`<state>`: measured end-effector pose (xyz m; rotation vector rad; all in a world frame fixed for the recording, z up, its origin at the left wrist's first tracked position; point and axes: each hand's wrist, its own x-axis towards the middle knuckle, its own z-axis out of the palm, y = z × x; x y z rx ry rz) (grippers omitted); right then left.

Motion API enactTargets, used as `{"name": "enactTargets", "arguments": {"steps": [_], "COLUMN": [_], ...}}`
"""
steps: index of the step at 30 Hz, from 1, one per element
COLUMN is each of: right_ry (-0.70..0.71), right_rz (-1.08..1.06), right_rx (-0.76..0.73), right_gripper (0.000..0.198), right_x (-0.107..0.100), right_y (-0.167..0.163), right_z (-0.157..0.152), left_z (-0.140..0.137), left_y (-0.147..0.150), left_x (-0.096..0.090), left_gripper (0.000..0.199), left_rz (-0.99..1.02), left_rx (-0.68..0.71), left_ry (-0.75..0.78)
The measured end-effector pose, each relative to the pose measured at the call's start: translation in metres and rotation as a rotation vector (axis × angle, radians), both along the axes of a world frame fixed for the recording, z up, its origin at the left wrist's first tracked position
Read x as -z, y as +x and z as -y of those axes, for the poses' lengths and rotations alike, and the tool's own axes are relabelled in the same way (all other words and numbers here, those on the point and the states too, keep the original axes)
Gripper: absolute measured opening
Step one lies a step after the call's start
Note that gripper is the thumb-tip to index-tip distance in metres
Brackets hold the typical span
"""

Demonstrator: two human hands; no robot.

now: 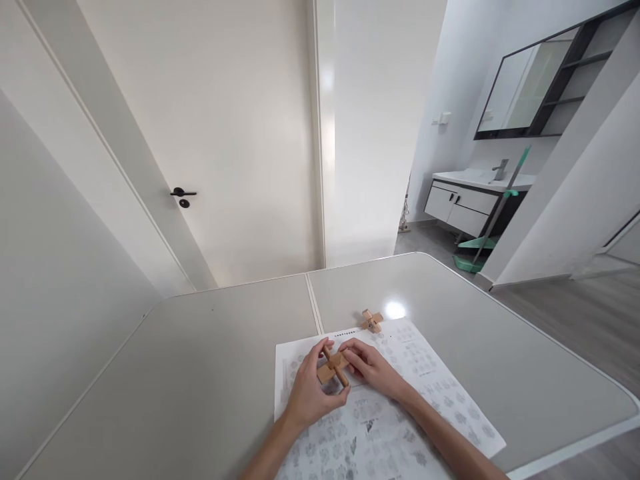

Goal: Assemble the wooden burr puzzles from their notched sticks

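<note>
Between my hands is a wooden interlocking puzzle [331, 367], its light-brown pieces crossing one another, held just over a printed sheet. My left hand [311, 390] grips it from the left, with fingertips at the far end of a rounded bar and the thumb at its near end. From the right, the fingers of my right hand [369, 368] pinch a flat piece at the puzzle's right side. A second small wooden puzzle piece group [371, 321], cross-shaped, rests by the sheet's top edge. The printed paper sheet [450, 413] shows rows of grey diagrams, too blurred to read.
The grey folding table [200, 373] has a seam [314, 303] running through it. Beyond its far edge stands a closed door [240, 133] with a black handle [183, 193]. At the right are a washbasin cabinet [463, 207] and a green dustpan [469, 264].
</note>
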<state>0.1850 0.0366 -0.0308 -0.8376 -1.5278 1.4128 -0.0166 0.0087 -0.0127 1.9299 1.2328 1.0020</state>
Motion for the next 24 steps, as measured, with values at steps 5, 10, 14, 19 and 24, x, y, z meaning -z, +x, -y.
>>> {"name": "enactTargets", "arguments": {"steps": [5, 10, 14, 19, 24], "right_ry": [-0.009, -0.031, -0.039, -0.045, -0.058], "right_rz": [0.004, -0.033, -0.063, -0.042, -0.044], "right_rx": [-0.029, -0.048, -0.038, 0.009, 0.014], "right_gripper": [0.035, 0.032, 0.033, 0.040, 0.044], "right_x": [0.0001, -0.0012, 0.0023, 0.0043, 0.0029], "right_y": [0.0023, 0.0018, 0.0000, -0.0005, -0.0005], "right_z": [-0.0016, -0.0009, -0.0007, -0.0014, -0.0014], "left_z": [0.0008, 0.0007, 0.0007, 0.0018, 0.0024], "left_y": [0.0015, 0.0008, -0.0015, -0.0011, 0.0001], "left_x": [-0.0003, -0.0032, -0.0046, -0.0055, -0.0060], "left_gripper": [0.090, 0.091, 0.091, 0.094, 0.093], "left_rz": [-0.013, -0.006, -0.031, -0.070, -0.095], "left_rx": [-0.004, 0.017, 0.038, 0.074, 0.069], "left_ry": [0.013, 0.043, 0.045, 0.027, 0.030]}}
